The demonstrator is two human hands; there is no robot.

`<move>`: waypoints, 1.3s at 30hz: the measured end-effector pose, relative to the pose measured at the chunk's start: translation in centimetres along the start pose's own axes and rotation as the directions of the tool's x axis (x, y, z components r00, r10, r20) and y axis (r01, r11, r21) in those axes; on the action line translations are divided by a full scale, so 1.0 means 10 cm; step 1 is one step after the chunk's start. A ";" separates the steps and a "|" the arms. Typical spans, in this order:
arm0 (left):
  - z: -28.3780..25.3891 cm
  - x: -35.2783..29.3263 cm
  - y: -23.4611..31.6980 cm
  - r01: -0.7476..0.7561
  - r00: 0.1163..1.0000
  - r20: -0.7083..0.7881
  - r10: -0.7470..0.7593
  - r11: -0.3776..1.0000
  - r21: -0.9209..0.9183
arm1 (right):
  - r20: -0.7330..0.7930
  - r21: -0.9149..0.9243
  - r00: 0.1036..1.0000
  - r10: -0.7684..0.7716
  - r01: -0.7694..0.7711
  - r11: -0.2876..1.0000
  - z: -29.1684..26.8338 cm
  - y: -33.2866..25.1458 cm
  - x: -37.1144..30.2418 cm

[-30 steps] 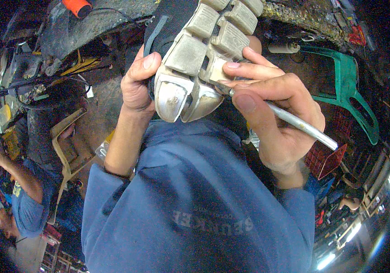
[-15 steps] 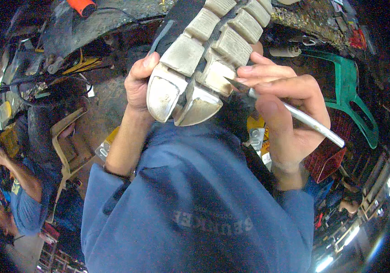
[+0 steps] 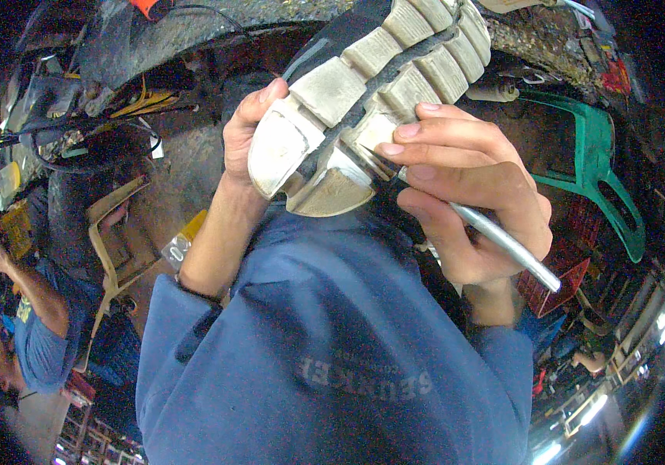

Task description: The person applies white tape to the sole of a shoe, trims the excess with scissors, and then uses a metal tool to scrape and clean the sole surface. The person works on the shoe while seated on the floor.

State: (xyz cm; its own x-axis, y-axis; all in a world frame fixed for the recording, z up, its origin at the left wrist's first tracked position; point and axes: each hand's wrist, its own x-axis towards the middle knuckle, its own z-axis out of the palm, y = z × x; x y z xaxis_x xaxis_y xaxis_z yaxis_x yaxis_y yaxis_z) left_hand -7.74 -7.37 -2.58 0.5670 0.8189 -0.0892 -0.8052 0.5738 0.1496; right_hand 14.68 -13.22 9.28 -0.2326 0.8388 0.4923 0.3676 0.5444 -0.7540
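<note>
A shoe is held sole up, its off-white blocky tread split by a dark groove down the middle. My left hand grips it along the left edge near the heel, thumb showing and the other fingers hidden beneath. In my right hand is a craft knife with a slim silver handle, held like a pen. Its tip meets the right side of the sole near the heel, where my fingers and the shoe hide the blade. Two of my right fingertips rest on the tread.
A dark, worn worktop stretches across the far side, with an orange object on it. A green plastic chair and a red crate stand at right. A tan chair and another person are at left.
The shoe has turned clockwise and tilted, showing more of its front sole. My right hand has shifted slightly left and down, and the knife's blade has gone out of sight by the sole's edge.
</note>
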 end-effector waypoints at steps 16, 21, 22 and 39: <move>0.06 0.04 -0.01 0.012 0.999 0.051 -0.014 1.000 0.023 | 0.003 -0.017 1.000 0.016 -0.016 1.000 -0.01 -0.01 0.00; 0.11 0.04 -0.01 0.009 0.999 0.047 -0.010 1.000 0.027 | 0.001 -0.040 1.000 0.018 -0.018 0.999 -0.01 -0.01 0.00; 0.12 0.03 -0.01 0.003 0.999 0.049 -0.005 1.000 0.030 | 0.004 -0.046 1.000 0.020 -0.020 0.999 -0.01 -0.02 0.01; 0.12 0.09 -0.01 0.064 0.975 0.211 -0.065 0.998 0.009 | 0.065 -0.082 0.997 0.032 -0.027 0.996 -0.08 -0.08 0.03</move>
State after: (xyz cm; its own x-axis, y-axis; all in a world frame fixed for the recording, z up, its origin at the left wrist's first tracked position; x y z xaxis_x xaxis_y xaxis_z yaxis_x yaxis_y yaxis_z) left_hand -6.98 -6.71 -1.49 0.6417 0.7588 0.1112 -0.7656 0.6251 0.1521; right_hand 15.02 -13.39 10.44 -0.2783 0.8545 0.4386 0.4459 0.5194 -0.7289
